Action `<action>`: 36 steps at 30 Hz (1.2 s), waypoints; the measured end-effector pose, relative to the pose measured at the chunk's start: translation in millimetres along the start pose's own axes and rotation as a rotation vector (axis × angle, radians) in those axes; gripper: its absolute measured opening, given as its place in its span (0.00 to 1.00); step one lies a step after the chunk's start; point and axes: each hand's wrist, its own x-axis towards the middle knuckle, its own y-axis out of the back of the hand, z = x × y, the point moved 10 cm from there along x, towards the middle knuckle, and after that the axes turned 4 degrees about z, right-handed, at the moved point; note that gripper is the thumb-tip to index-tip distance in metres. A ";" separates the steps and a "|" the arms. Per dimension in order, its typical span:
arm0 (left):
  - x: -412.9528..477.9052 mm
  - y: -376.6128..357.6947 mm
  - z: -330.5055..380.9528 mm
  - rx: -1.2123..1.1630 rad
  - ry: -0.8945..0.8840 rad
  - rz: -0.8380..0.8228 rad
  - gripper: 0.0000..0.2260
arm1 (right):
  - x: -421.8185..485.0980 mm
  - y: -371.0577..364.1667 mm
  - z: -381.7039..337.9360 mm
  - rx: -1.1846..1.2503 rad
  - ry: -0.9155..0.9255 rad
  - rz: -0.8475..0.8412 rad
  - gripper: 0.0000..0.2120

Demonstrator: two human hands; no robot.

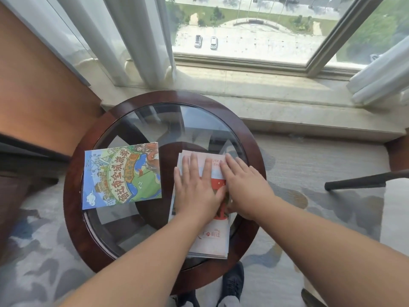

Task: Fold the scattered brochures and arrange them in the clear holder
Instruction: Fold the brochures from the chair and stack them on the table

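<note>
Beside a window, on the round glass table [75, 173], both the left hand [194, 187] and right hand [245, 187] press flat, fingers straight, on the red-and-white brochure [212, 238] at five o'clock; best to sweep firmly outward along its crease.

The cartoon map brochure [121, 176] has big characters running sideways across it, and they look like 宿迁市全域旅游. The white brochure [212, 240] has 宿迁 in red near its close end. The small red print on its far flap is too tiny to read.
</note>
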 end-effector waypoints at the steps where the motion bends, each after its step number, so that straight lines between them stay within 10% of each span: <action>1: 1.0 -4.8 0.3 0.025 0.001 -0.009 0.37 | 0.2 -1.8 0.2 -0.012 -0.005 0.003 0.52; 23: -85.7 -9.4 7.2 0.323 -0.108 -0.231 0.36 | -81.4 37.0 5.2 0.203 -0.150 0.154 0.42; 36: -130.3 41.2 274.1 0.055 -0.501 -0.081 0.26 | -271.4 42.9 172.6 0.379 -0.390 0.294 0.35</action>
